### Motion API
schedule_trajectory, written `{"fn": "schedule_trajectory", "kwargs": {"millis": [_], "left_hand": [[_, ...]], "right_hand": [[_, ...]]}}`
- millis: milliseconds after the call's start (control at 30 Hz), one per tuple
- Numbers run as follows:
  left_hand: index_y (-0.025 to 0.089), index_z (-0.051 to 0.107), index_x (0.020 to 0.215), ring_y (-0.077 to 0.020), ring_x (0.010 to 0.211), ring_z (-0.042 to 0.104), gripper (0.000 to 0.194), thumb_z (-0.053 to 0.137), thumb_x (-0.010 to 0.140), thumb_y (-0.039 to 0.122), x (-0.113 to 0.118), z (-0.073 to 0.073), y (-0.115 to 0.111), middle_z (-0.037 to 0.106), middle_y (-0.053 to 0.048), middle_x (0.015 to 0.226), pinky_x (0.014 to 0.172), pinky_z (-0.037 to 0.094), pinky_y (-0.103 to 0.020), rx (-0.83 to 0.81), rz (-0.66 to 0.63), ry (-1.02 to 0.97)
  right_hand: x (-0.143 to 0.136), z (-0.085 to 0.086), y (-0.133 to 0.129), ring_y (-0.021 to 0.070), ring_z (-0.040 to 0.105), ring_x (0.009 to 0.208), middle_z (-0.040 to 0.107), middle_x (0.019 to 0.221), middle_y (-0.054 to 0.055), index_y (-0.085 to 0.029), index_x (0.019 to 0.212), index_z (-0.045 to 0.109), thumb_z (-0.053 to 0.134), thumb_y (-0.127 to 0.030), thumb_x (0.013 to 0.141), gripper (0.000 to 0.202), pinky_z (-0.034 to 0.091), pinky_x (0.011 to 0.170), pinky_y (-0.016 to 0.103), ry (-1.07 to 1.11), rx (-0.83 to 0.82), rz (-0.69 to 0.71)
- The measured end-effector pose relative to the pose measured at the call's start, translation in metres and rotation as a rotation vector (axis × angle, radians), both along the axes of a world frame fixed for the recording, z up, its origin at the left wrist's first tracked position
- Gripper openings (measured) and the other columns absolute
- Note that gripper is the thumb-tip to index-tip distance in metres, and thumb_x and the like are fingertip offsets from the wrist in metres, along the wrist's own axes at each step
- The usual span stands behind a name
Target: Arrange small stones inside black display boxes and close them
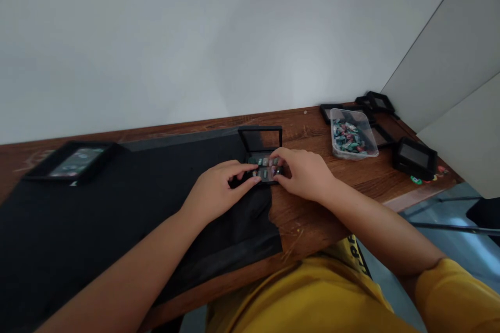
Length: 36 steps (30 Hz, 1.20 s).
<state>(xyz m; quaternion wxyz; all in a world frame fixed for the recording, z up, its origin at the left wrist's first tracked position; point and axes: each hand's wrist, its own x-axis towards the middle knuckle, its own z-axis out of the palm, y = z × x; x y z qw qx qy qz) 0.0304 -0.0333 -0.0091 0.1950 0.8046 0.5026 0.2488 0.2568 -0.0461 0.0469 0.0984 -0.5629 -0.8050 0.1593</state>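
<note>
Between the left grip (214,187) and the right grip (309,174) sits a little black case (260,151), lid (261,139) tipped up behind. Left thumb and forefinger are apart at its near left side; the right ones curl round the other end, can't tell if they're pinching any of the small pieces (260,162). My guess: both ends held so it won't skate about. Loads of room leftward over the black sheet (128,208); rightward, bare worktop (320,221) up to a plastic tub (356,155). Front edge runs bodyward.
</note>
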Motion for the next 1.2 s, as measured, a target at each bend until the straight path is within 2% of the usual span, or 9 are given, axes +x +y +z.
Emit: {"fn": "schedule_trajectory", "kwargs": {"millis": [367,700,1200], "left_hand": [[0.025,0.081,0.108,-0.0187,0.069,0.057,0.046,0.054,0.096,0.059,0.0017,-0.0001,-0.0011,0.064,-0.002,0.077,0.065,0.045,-0.03,0.045,-0.013,0.032],[0.025,0.081,0.105,-0.0202,0.073,0.061,0.046,0.049,0.099,0.058,0.0028,0.0004,-0.0011,0.064,-0.002,0.077,0.067,0.047,-0.031,0.096,-0.03,0.087],[0.026,0.079,0.105,-0.0184,0.071,0.061,0.042,0.049,0.097,0.053,0.0063,0.0041,-0.0017,0.069,-0.002,0.083,0.067,0.048,-0.029,0.087,-0.043,0.106]], "right_hand": [[-0.0018,-0.0027,-0.0013,0.0276,0.072,0.106,0.079,0.117,0.004,-0.027,0.13,0.064,0.064,-0.023,0.092,0.038,0.048,0.078,0.033,-0.017,0.006,0.011],[-0.003,-0.0044,-0.0017,0.0272,0.072,0.107,0.078,0.119,0.003,-0.026,0.127,0.065,0.068,-0.03,0.092,0.036,0.048,0.079,0.033,0.023,0.028,0.018],[-0.0025,-0.0079,0.0015,0.0281,0.072,0.11,0.079,0.121,0.003,-0.026,0.129,0.064,0.068,-0.027,0.093,0.036,0.049,0.08,0.034,0.03,0.018,0.038]]}}
